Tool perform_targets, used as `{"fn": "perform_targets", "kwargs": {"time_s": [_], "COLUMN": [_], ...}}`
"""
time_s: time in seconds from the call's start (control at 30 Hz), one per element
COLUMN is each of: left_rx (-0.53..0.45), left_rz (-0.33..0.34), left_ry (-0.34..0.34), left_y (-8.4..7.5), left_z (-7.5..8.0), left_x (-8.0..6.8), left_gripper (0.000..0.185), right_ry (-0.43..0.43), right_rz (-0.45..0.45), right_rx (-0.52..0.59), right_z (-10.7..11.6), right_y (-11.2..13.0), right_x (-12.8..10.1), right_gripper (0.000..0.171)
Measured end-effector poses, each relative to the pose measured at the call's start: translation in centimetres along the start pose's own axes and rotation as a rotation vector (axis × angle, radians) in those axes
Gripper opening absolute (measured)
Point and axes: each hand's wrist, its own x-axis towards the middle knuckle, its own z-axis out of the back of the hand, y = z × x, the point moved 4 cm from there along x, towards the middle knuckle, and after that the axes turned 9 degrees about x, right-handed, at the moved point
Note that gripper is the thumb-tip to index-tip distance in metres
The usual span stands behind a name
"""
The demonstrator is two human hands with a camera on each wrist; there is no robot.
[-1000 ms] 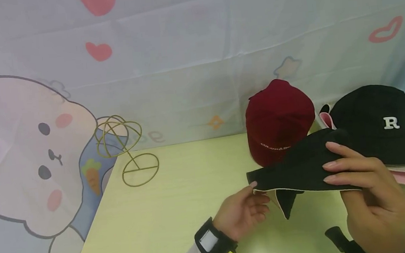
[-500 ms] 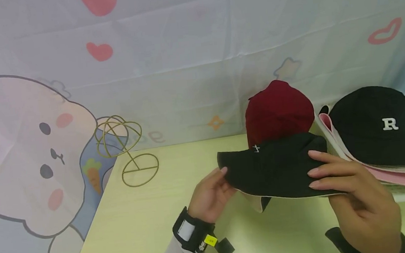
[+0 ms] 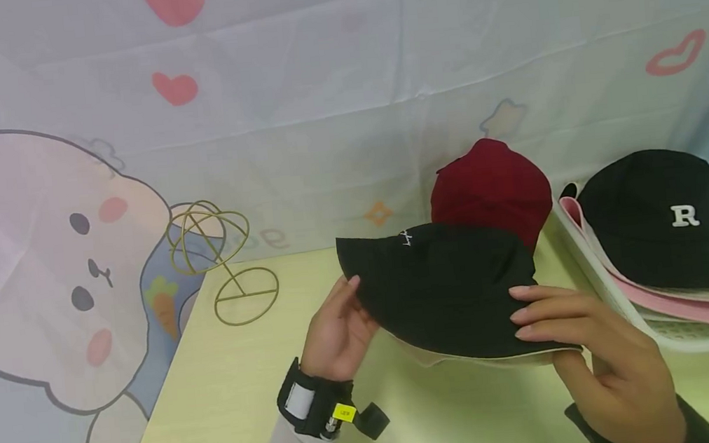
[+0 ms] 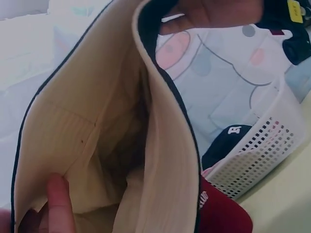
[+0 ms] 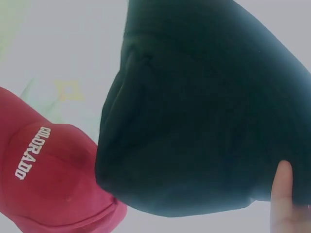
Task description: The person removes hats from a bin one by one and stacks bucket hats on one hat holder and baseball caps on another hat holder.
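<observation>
A black bucket hat (image 3: 443,291) with a beige lining (image 4: 116,136) is held in the air by both hands, above the table's middle. Small white script shows near its upper left edge in the head view. My left hand (image 3: 342,332) pinches the brim at its left end. On the right side, my right hand (image 3: 613,360) grips the brim, thumb underneath and fingers spread over the black cloth. The left wrist view looks into the hat's hollow. Behind the hat stands a dark red cap (image 3: 490,181), partly covered in the head view; its COLORADO lettering shows in the right wrist view.
A gold wire hat stand (image 3: 225,261) stands at the table's (image 3: 220,416) back left. At the right is a white plastic basket (image 3: 605,270) with a black cap (image 3: 665,222) marked R above pink and pale hats. A printed cloth (image 3: 323,147) hangs behind.
Both hands have carried the bucket hat leftward, away from the basket. Its black side has turned more toward the head camera, and the hat now covers the red cap's lower part.
</observation>
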Motion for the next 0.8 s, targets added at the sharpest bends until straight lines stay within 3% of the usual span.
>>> {"fn": "perform_targets", "kwargs": {"time_s": [0.23, 0.47, 0.8], "left_rx": [-0.064, -0.131, -0.084], "left_rz": [-0.054, -0.086, -0.078], "left_ry": [0.05, 0.061, 0.065], "left_y": [-1.5, -2.5, -2.3], "left_z": [0.5, 0.9, 0.6], "left_x": [-0.4, -0.6, -0.8], "left_gripper": [0.025, 0.028, 0.047], "right_ry": [0.132, 0.164, 0.265], "right_rz": [-0.038, -0.009, 0.035], "right_rx": [-0.062, -0.051, -0.178], "right_z": [-0.3, -1.3, -2.9], "right_y": [-0.5, -0.9, -1.5], "right_x": [-0.9, -1.3, -2.2], "right_gripper": [0.026, 0.027, 0.031]}}
